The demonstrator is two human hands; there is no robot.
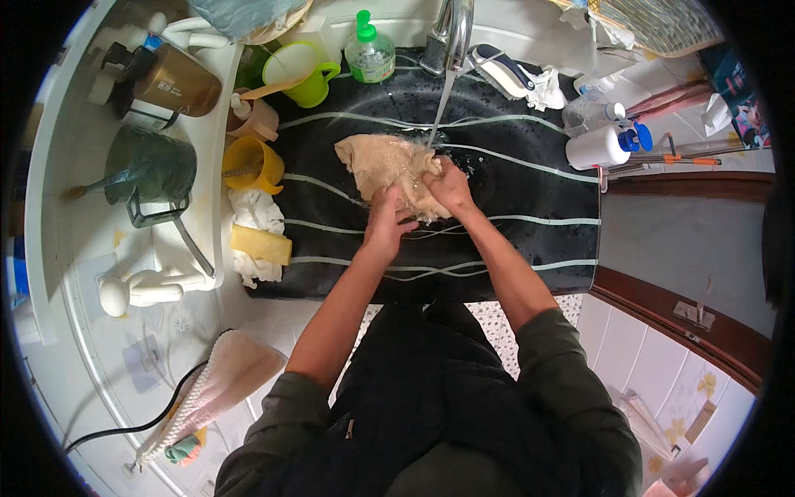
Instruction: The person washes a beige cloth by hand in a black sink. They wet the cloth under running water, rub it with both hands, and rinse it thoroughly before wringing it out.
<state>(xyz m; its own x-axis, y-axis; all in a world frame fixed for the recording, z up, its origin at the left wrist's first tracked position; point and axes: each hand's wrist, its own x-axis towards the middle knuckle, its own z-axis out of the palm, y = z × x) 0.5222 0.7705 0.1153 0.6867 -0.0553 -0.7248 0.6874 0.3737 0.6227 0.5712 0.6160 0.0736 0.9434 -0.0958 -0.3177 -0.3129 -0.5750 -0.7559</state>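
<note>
A wet beige cloth (380, 163) is spread in the black basin (522, 192) with wavy pale lines. Water from the chrome faucet (459, 37) runs down onto the cloth's far right side. My right hand (452, 187) grips the right edge of the cloth, where it is bunched up. My left hand (386, 218) is against the cloth's near edge, thumb apart from the fingers. Whether those fingers pinch the fabric is hard to make out.
A soap pump bottle (371, 59), a green mug (298, 74) and a scrub brush (500, 71) line the back. At left are a yellow cup (254, 164) and a yellow bar (261, 245) on crumpled white material. A white bottle (596, 148) lies on the right rim.
</note>
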